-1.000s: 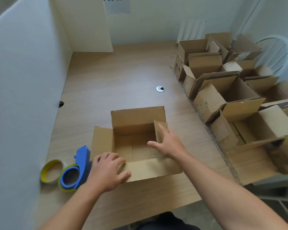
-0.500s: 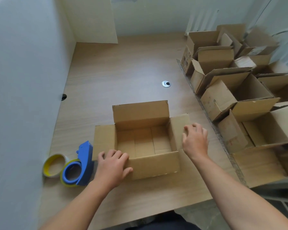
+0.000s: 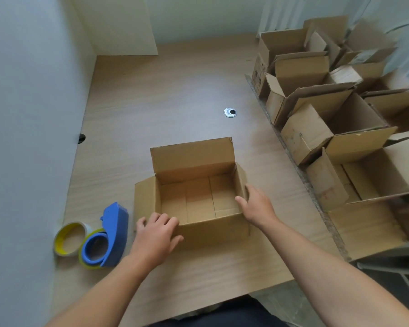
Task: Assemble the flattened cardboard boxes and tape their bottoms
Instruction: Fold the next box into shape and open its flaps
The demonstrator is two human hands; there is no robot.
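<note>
The left hand (image 3: 156, 237) curls over the near-left corner of the open cardboard box (image 3: 213, 230), thumb against its near wall. The right hand (image 3: 257, 206) grips the box's right wall, thumb inside and fingers outside. The box stands upright between the hands, flaps up. Just left of the left hand lie a blue tape dispenser (image 3: 115, 228) and a yellow tape roll (image 3: 67, 240). Well beyond the right hand stand other assembled boxes (image 3: 316, 135) on the table (image 3: 163, 102).
</note>
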